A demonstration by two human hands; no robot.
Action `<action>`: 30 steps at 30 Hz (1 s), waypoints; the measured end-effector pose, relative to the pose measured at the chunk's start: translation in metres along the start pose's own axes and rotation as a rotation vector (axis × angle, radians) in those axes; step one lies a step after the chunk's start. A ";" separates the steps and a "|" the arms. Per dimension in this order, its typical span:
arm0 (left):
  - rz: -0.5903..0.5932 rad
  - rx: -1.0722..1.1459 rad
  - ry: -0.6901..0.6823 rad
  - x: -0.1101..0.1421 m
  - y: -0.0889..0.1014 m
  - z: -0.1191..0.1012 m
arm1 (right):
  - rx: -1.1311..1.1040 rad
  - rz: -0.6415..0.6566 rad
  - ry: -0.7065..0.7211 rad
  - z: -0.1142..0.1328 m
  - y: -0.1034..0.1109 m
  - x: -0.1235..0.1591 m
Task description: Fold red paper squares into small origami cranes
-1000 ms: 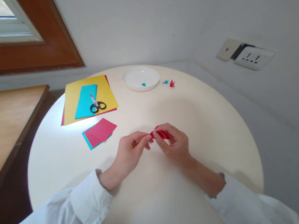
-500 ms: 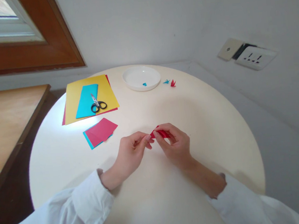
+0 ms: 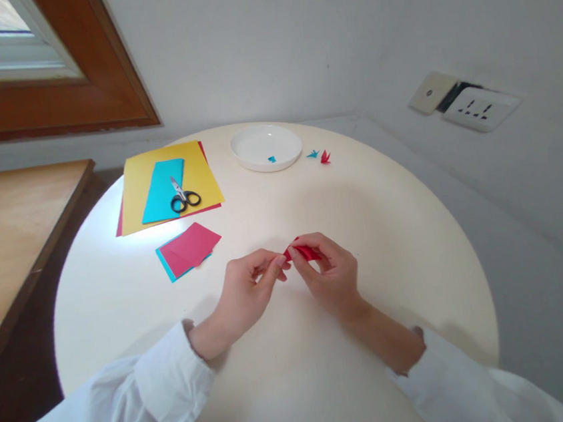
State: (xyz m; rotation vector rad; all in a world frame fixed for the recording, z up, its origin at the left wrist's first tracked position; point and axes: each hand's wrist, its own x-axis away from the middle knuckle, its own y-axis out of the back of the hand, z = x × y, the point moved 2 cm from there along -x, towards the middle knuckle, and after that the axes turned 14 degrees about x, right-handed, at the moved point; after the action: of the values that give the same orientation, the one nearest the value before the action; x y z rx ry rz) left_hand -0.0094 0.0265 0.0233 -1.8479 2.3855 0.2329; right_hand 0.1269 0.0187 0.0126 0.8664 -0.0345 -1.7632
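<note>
Between my two hands is a small piece of folded red paper (image 3: 308, 253), held just above the middle of the round table. My left hand (image 3: 252, 288) pinches its left tip between thumb and forefinger. Closed on the paper's body from the right is my right hand (image 3: 331, 273), with the thumb in front and fingers behind. The fingers hide much of the paper, so its full folded shape cannot be made out. Left of my hands lie loose pink paper pieces (image 3: 192, 244) on top of a blue sheet (image 3: 167, 266).
Black-handled scissors (image 3: 185, 199) rest on folded blue paper (image 3: 159, 193) over yellow (image 3: 133, 186) sheets. A white plate (image 3: 249, 164) at the back holds a small blue paper bit (image 3: 271, 159). Beside it sit a blue paper crane (image 3: 312, 154) and a red one (image 3: 325, 157).
</note>
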 end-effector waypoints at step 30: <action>-0.150 0.127 0.110 -0.004 0.004 0.004 | 0.035 0.062 0.089 -0.004 0.003 -0.003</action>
State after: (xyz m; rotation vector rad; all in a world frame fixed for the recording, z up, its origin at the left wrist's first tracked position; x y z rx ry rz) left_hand -0.0120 0.0318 0.0207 -2.0153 2.2559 -0.0343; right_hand 0.1317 0.0218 0.0124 0.9588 -0.0335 -1.6692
